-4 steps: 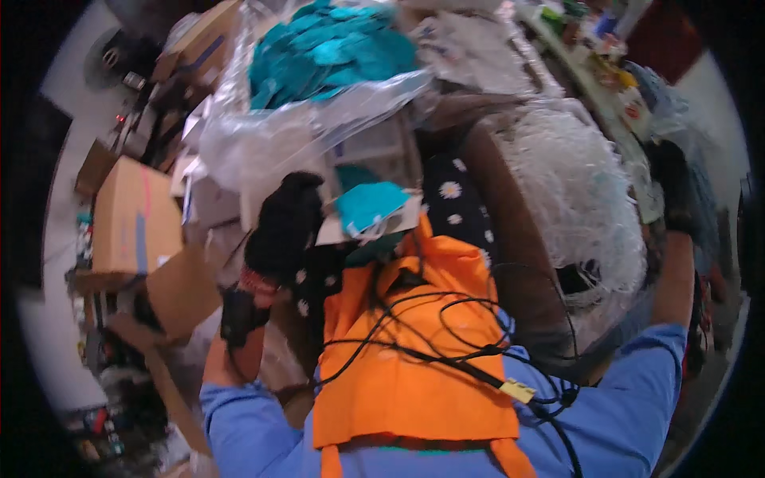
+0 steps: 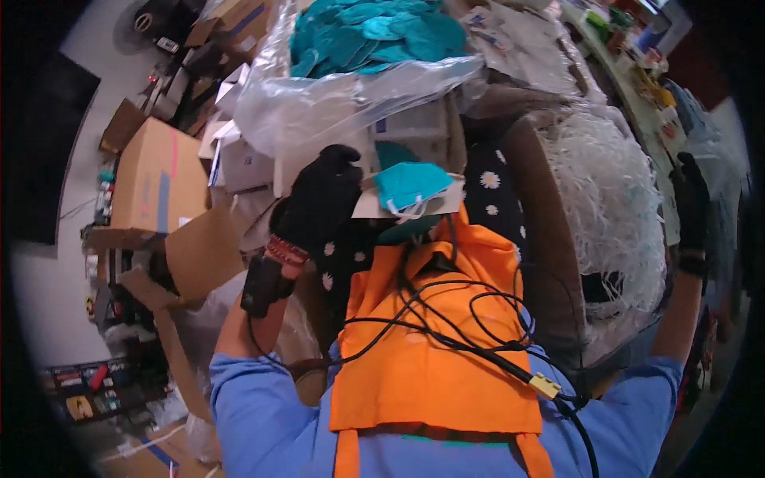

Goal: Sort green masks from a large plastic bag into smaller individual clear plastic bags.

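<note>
My left hand (image 2: 323, 191), in a black glove, is beside a small pale carton with its fingers curled in. Whether anything is inside those fingers is hidden. On the carton's flap (image 2: 368, 205) lies a teal face mask (image 2: 410, 187) with white ear loops, to the right of that hand and in front of my lap. Far to the right, my right hand (image 2: 691, 203), also black-gloved, is raised with fingers stretched upward, and no object shows in it. It is beyond a brown box (image 2: 550, 231) heaped with white elastic loops (image 2: 602, 191).
A plastic-lined box (image 2: 267, 111) full of teal masks (image 2: 374, 36) stands ahead. Cardboard cartons (image 2: 151, 175) are stacked on the left. A long bench (image 2: 613, 68) with small goods runs along the right. Black cables (image 2: 446, 334) loop over my orange apron (image 2: 438, 382).
The whole view has turned, so most of the scene sits further right. Both hands stay near the same surroundings, and the mask still lies on the carton flap.
</note>
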`<state>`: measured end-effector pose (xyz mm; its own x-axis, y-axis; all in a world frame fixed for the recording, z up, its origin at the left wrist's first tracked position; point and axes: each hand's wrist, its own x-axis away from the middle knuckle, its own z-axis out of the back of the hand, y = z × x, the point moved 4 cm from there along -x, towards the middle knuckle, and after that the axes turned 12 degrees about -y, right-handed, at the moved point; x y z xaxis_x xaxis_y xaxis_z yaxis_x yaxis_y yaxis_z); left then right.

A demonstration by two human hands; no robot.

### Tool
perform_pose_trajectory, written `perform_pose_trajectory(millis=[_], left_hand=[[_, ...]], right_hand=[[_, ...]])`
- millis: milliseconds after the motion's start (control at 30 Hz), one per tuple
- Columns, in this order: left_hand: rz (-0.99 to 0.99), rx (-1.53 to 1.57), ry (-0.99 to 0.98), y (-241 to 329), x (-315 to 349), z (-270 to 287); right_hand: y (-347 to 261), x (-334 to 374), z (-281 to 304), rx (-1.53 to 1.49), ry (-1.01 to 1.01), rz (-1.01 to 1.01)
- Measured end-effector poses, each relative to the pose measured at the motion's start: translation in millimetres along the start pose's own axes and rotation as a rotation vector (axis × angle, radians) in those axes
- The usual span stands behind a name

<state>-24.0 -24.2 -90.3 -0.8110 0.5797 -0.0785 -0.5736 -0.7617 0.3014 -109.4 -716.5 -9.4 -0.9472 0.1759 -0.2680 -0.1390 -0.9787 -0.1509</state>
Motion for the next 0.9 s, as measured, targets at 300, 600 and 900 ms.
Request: perform_pose_trajectory(millis=[300, 600, 900], left_hand=[[0.153, 0.363, 0.045, 33, 0, -20], [0.214, 0.236, -0.065, 30, -27, -20], [0.189, 0.409, -0.113, 6, -39, -52]], right_hand=[[-283, 58, -119, -0.942, -0.660, 0.144], [-410, 108, -185, -0.746, -0.674, 0.523], [-402, 130, -203, -0.827, -0.610, 0.389]])
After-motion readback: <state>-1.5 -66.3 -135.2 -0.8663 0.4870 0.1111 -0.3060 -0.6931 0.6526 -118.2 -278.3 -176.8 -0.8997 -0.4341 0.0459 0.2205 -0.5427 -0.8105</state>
